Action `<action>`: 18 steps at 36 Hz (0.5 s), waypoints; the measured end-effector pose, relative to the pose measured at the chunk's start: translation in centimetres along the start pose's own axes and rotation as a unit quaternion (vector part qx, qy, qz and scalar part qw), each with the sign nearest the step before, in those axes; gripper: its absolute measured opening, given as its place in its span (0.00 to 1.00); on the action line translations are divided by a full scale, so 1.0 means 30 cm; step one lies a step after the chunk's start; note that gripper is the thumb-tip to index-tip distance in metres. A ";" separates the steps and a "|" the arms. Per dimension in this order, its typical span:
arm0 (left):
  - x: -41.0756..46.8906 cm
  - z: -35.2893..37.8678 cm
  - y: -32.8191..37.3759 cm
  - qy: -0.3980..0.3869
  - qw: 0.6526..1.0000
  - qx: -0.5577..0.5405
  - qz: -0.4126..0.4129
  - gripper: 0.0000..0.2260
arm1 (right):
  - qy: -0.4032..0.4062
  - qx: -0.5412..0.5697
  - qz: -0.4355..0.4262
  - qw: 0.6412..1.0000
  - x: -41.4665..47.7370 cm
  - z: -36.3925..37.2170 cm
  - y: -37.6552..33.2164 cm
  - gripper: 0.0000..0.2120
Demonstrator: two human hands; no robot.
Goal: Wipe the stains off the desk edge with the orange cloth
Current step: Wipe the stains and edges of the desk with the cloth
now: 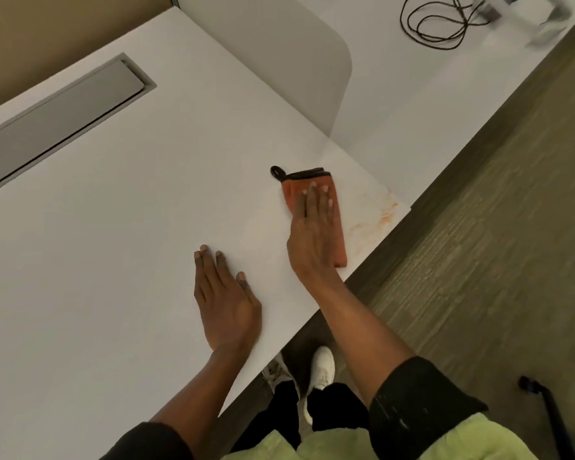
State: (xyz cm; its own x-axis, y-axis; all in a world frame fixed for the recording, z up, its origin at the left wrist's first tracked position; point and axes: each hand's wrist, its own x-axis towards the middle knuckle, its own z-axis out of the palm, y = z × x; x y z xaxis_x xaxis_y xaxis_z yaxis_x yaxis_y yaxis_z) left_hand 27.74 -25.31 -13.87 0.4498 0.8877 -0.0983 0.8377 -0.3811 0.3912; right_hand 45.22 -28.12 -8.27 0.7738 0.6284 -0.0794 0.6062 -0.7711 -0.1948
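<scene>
Left of the orange cloth (pixel 312 210) the left hand (pixel 224 302) lay flat on the worktop (pixel 113 227), gripping nothing, while the right hand (pixel 312 234) pressed open-palmed on the soft, light cloth, stains (pixel 375 217) just right of it.

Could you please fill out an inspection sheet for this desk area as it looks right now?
Surface: white desk, mostly bare, with a long grey flap set into it at the far left.
Job's things: orange cloth folded flat near the desk's front edge; orange stains beside it at the corner, not yet wiped.
Clutter: nothing seen on this desk.
Grippers: right hand pressed flat on the cloth; left hand flat on bare desk, holding nothing.
Cables: dark cable coiled on the neighbouring desk.
Surroundings: grey divider panel, grey carpet, dark object on the floor at lower right.
</scene>
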 end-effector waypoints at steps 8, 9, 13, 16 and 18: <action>0.000 0.008 0.001 0.005 1.000 0.012 0.006 0.27 | 0.051 0.040 0.176 0.982 -0.102 -0.026 0.247 0.38; 0.000 0.010 0.001 0.006 1.000 0.016 0.009 0.27 | 0.060 0.041 0.183 0.980 -0.126 -0.019 0.274 0.39; -0.001 0.013 0.007 0.010 1.000 0.023 0.011 0.27 | 0.077 0.041 0.154 0.984 -0.197 0.015 0.296 0.41; -0.001 0.011 0.006 0.011 1.000 0.025 0.014 0.27 | 0.068 0.056 0.035 0.995 -0.246 0.048 0.212 0.41; -0.001 0.010 0.006 0.011 1.000 0.024 0.014 0.27 | 0.052 0.074 -0.068 0.994 -0.279 0.076 0.155 0.39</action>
State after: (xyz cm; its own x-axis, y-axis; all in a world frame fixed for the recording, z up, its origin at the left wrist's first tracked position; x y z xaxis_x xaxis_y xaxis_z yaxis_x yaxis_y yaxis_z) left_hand 27.95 -25.49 -14.07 0.4668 0.8818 -0.0677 0.8390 -0.4173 0.3491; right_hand 41.15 -36.72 -10.74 0.7069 0.7050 0.0581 0.6780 -0.6519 -0.3395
